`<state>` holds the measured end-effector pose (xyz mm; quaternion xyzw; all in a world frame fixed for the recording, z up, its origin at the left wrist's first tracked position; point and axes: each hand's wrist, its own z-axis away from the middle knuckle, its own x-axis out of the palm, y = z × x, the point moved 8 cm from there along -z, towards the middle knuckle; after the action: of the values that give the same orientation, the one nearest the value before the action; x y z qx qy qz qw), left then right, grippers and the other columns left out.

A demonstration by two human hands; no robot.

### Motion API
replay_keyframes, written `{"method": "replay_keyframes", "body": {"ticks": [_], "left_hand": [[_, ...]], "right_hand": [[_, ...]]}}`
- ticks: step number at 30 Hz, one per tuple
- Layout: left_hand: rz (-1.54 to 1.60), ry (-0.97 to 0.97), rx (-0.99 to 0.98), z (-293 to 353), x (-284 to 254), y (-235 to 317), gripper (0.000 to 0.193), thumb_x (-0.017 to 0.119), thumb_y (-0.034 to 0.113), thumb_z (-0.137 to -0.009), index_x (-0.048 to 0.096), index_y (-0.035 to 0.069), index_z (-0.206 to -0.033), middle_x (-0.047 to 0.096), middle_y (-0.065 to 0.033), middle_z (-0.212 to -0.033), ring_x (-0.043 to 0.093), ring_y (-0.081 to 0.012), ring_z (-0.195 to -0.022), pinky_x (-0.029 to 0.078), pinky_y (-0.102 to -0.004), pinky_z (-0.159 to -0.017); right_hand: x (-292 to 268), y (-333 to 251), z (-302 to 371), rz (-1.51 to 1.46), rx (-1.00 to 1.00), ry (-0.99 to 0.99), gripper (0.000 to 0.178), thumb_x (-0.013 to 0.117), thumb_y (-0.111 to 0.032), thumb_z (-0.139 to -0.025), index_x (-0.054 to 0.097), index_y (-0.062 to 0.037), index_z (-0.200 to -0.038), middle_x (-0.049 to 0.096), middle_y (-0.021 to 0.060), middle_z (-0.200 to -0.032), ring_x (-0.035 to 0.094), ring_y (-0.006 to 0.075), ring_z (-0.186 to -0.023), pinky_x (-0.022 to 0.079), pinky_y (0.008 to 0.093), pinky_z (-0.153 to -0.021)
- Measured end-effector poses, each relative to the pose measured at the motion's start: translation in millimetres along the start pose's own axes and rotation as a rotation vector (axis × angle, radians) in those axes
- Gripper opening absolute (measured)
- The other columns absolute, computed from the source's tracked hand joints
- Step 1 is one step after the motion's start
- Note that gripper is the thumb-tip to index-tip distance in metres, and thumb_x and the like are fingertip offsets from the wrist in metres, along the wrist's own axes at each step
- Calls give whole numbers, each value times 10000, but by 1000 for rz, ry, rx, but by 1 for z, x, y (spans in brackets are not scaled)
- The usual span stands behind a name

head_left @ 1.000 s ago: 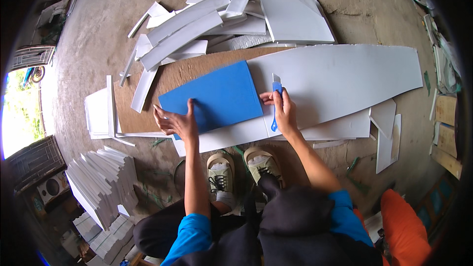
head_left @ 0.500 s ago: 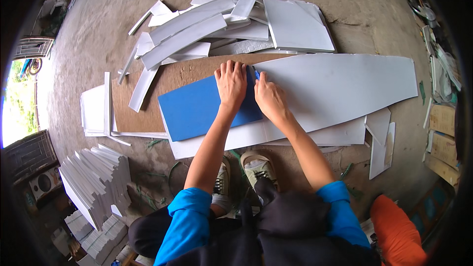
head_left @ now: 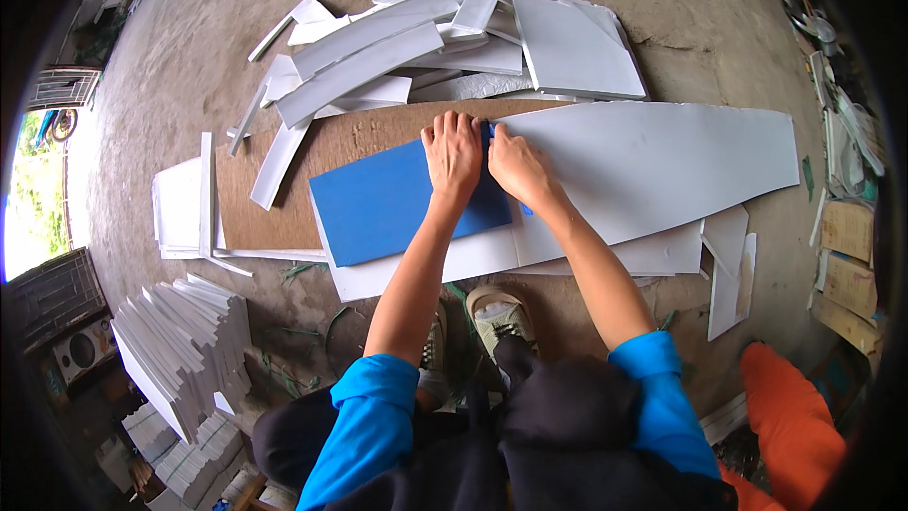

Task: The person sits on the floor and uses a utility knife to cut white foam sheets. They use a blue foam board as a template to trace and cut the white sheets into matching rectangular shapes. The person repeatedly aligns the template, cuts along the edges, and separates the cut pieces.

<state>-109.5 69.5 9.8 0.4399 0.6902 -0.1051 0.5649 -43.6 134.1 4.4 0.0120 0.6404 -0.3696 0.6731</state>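
Item: one blue panel (head_left: 369,208), lying flat on the white sheet (head_left: 662,151), long side slanted, apparently as a straight guide across it. Item: left hand (head_left: 454,153), palm down, fingers extended side by side over the panel's upper right part, grasping nothing; its weight, I judge, keeps the panel from sliding. Item: right hand (head_left: 520,168), fingers closed round a blue cutter (head_left: 528,210), held just beside the panel's right edge, likely so that edge steers it; blade hidden from where I stand. Item: brown board (head_left: 274,180), beneath the sheet on the floor (head_left: 709,38), presumably a firm backing. Item: white scraps (head_left: 369,61), heaped beyond the board, seemingly out of the arms' way. Item: white stack (head_left: 180,341), to the person's left, pieces packed face to face, which probably keeps them together.
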Motion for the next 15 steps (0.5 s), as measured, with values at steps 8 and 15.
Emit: {"method": "replay_keyframes", "body": {"ticks": [8,15], "left_hand": [[-4,-25,-40,2,-1,-1,223,434,221,-885,565,42,-854,542,-103,-875,496,-266,-880,347,-387,-764],[-39,-59,-83,-2,3,-10,262,408,237,-894,577,45,-840,561,-103,-835,506,-263,-860,347,-386,-764]], "right_hand": [[22,16,97,-35,109,-296,210,384,-147,-861,420,22,-979,596,248,-706,592,428,-673,480,499,-596],[-12,14,101,-17,47,-260,226,385,-159,-881,436,42,-970,589,234,-634,601,400,-626,488,466,-564]]}}
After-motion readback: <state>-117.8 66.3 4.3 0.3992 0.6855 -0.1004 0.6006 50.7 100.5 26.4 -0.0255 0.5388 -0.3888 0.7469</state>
